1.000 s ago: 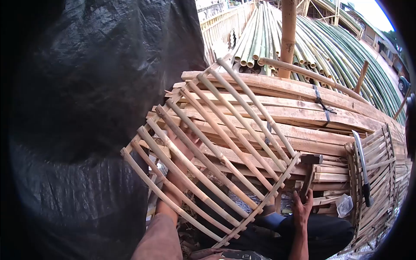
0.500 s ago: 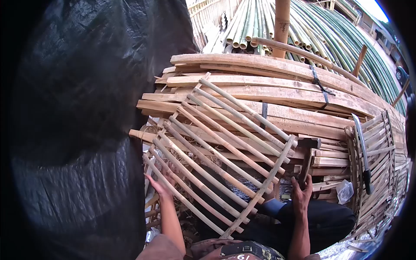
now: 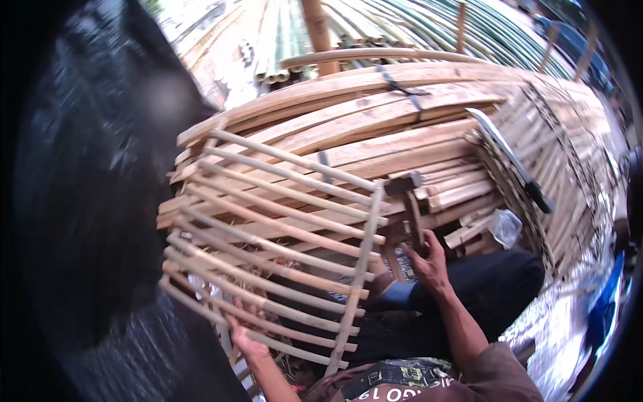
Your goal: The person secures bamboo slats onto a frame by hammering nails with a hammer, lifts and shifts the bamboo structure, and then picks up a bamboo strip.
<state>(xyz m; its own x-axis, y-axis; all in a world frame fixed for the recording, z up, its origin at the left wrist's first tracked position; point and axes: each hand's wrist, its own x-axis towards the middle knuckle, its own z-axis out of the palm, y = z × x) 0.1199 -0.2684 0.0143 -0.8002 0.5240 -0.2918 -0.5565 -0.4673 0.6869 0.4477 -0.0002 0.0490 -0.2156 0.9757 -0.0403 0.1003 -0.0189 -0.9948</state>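
A slatted bamboo rack, made of several thin rods fixed to crosspieces, lies tilted in front of me. My left hand grips its lower left side, with the fingers partly hidden behind the rods. In my right hand is a hammer, held upright by its wooden handle just beyond the rack's right crosspiece. The dark hammer head is near the rack's upper right corner.
Bundled wooden strips lie behind the rack. At right, a long blade with a black handle rests on woven slats. A clear plastic bag sits nearby. Black sheeting hangs at left; bamboo poles lie beyond.
The view has swung right, so the scene sits farther left. The rack has turned, its rods now lying closer to level. Both hands keep their holds, and the hammer stays upright.
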